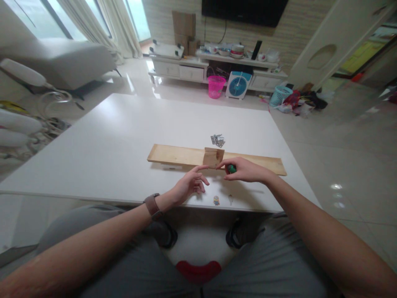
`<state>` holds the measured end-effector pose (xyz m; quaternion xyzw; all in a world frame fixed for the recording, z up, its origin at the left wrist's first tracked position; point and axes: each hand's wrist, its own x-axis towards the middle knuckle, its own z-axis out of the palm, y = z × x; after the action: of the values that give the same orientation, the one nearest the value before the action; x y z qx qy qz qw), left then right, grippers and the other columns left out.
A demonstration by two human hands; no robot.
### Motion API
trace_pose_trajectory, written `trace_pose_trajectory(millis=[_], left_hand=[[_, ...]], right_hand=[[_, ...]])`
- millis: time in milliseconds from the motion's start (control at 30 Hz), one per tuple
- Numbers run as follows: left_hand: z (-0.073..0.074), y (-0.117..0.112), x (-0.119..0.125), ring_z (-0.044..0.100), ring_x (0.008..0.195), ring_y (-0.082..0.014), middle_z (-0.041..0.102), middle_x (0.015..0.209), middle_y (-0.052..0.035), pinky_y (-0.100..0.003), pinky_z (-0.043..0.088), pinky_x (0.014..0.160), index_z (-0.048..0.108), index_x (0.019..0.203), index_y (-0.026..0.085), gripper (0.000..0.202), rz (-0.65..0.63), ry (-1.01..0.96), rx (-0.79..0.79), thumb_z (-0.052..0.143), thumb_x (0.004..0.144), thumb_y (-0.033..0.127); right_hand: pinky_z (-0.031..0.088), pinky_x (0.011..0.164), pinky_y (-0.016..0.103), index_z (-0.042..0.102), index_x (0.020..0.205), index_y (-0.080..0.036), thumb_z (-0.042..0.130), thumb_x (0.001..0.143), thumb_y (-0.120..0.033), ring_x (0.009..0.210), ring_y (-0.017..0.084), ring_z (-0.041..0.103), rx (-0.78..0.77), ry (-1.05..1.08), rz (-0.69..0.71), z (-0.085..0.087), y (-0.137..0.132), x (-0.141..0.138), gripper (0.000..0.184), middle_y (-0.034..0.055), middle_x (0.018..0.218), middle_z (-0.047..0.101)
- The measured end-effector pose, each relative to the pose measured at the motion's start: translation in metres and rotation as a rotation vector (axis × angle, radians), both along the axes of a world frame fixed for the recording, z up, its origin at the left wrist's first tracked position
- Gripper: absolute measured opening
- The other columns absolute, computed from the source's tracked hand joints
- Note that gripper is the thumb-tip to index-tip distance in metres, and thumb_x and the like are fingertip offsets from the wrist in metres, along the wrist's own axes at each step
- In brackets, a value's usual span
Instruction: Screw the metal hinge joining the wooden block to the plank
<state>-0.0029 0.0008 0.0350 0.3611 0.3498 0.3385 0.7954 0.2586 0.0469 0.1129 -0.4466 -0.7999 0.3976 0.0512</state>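
A long wooden plank (173,154) lies across the white table (124,136). A small wooden block (212,157) stands on its middle. My left hand (190,184) rests near the plank's front edge, index finger stretched out to the block's lower left corner, other fingers curled. My right hand (245,169) is closed around a green-handled tool (231,168), its fingertip touching the block's lower right side. A brown watch (152,205) is on my left wrist.
A small pile of metal hinges (218,140) lies just behind the plank. A little sticker (216,201) and a small screw (230,199) sit near the table's front edge. Beyond the table stand a pink basket (216,86), a fan (238,84) and a TV cabinet (192,68).
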Motion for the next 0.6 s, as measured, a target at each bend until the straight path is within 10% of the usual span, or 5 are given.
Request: trace_pose_trajectory(millis=[600], left_hand=[[0.0012,-0.0005,0.0,0.065,0.061,-0.0151,0.072,0.087,-0.0054,-0.026,0.046,0.058,0.058,0.137,0.018,0.056,-0.017,0.032,-0.017,0.069,0.086,0.04]], right_hand=[[0.046,0.08,0.03,0.075,0.127,-0.018,0.075,0.083,-0.026,0.083,0.016,0.061,0.0,-0.004,0.026,0.0006,-0.0018,-0.001,0.045,0.0048,0.096,0.07]])
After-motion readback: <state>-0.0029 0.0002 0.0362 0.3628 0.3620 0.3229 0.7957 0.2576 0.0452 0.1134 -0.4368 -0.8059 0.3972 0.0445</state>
